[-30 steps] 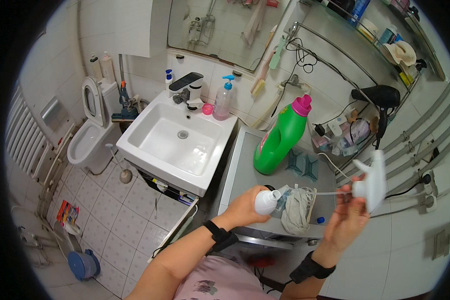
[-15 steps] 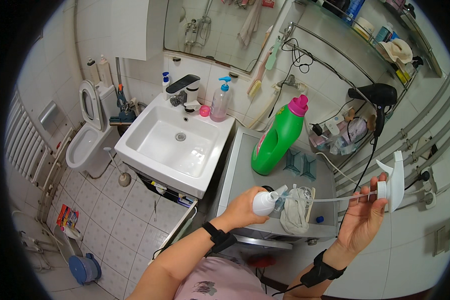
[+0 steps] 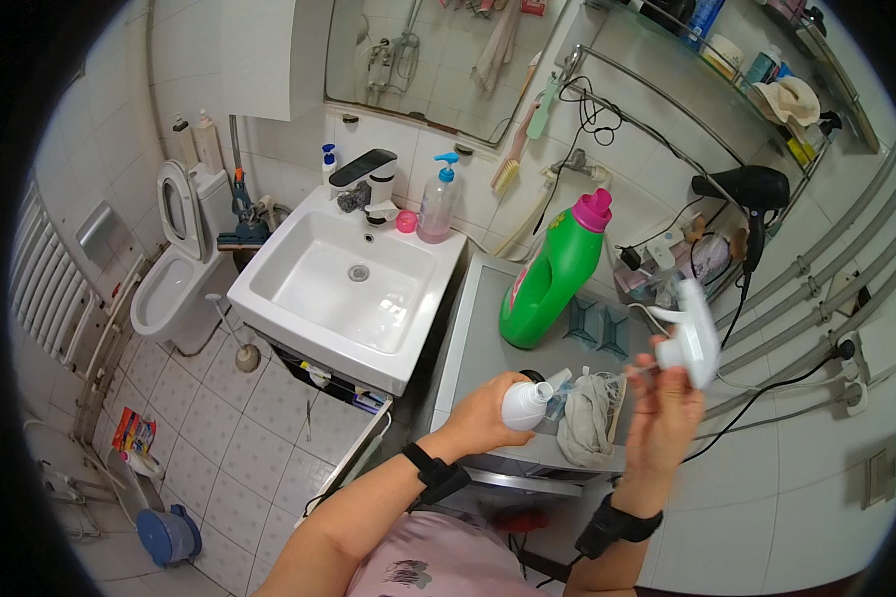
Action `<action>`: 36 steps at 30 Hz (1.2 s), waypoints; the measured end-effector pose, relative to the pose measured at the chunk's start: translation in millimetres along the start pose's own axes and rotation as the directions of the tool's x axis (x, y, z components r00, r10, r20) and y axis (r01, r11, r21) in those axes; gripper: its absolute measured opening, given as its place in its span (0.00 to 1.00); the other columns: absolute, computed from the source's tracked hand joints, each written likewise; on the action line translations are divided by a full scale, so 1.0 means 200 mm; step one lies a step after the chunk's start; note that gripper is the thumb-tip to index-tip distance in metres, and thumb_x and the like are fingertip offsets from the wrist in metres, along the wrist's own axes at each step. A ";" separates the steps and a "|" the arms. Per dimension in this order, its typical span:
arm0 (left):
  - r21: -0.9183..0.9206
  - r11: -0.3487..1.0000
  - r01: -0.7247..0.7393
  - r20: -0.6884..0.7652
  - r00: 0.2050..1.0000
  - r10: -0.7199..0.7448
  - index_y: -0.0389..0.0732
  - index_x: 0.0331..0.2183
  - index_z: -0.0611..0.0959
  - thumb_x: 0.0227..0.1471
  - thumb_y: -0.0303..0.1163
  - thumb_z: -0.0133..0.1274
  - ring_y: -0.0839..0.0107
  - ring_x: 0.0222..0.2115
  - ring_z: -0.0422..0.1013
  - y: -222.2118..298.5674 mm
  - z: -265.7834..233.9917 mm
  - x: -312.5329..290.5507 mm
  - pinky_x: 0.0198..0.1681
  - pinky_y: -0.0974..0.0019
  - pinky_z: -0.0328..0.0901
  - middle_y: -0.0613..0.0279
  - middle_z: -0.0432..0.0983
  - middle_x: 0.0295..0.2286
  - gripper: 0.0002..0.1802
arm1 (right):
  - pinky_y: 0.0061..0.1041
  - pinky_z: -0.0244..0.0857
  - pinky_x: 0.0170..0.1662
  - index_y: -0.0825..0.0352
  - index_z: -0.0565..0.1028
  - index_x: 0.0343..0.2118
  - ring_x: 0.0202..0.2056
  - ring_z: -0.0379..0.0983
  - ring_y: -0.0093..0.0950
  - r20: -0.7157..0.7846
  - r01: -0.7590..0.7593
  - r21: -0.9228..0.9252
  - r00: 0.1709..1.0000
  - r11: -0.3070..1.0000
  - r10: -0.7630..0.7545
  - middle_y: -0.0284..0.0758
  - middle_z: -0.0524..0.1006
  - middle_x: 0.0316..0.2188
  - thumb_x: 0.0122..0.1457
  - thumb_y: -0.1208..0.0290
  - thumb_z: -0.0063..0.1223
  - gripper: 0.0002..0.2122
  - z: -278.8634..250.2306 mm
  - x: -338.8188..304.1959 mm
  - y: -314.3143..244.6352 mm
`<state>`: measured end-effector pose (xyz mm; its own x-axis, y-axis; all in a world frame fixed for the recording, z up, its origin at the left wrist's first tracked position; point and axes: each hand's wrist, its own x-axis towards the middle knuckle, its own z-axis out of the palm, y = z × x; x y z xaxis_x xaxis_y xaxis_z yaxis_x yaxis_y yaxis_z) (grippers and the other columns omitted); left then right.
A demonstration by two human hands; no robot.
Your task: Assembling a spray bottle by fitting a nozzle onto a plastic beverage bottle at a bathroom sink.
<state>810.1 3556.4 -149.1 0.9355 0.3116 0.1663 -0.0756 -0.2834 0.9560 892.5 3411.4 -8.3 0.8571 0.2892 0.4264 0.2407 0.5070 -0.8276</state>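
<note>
My left hand (image 3: 483, 413) wraps the uncapped white bottle (image 3: 524, 406) near the front edge of the grey appliance top (image 3: 480, 323), just beside a crumpled cloth (image 3: 585, 428). Well apart, my right hand (image 3: 664, 403) pinches the trigger sprayer (image 3: 695, 343) by bare wall tiles (image 3: 742, 497).

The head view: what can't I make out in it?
In the head view:
White bottle: part of its body, covered by the left hand; its contents, hidden by opaque walls.
White spray head in the right hand: fine detail, blurred.
Mirror: its top, cut off by the upper edge.
Green bottle: contents, hidden by its coloured wall.
</note>
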 end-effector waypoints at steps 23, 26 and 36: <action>0.029 1.000 0.000 0.018 1.000 -0.001 0.39 0.45 0.67 0.29 0.35 0.65 0.54 0.40 0.69 0.00 -0.03 -0.03 0.43 0.60 0.64 0.48 0.70 0.38 0.38 | 0.22 0.58 0.48 0.70 0.68 0.46 0.42 0.66 0.21 0.423 -0.206 -0.459 0.804 0.864 0.417 0.32 0.72 0.38 0.57 0.74 0.48 0.14 -0.15 -0.19 0.45; 0.016 1.000 -0.016 0.009 1.000 0.016 0.39 0.45 0.67 0.29 0.35 0.65 0.53 0.40 0.69 -0.02 -0.03 -0.02 0.43 0.60 0.64 0.48 0.70 0.38 0.38 | 0.22 0.59 0.48 0.71 0.66 0.45 0.41 0.67 0.22 0.399 -0.152 -0.486 0.838 0.861 0.373 0.34 0.72 0.39 0.55 0.76 0.52 0.15 -0.14 -0.21 0.47; -0.004 1.000 -0.009 0.018 1.000 0.009 0.40 0.46 0.68 0.29 0.34 0.64 0.53 0.41 0.68 -0.03 -0.02 -0.03 0.44 0.60 0.64 0.49 0.70 0.41 0.39 | 0.26 0.60 0.49 0.72 0.64 0.44 0.44 0.67 0.25 0.252 -0.188 -0.376 0.922 0.907 0.295 0.38 0.70 0.42 0.49 0.75 0.59 0.20 -0.07 -0.30 0.52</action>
<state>803.8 3560.6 -154.4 0.9408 0.2928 0.1711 -0.0856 -0.2830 0.9553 872.8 3436.3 -125.2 0.7464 0.6204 0.2407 0.2290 0.1002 -0.9683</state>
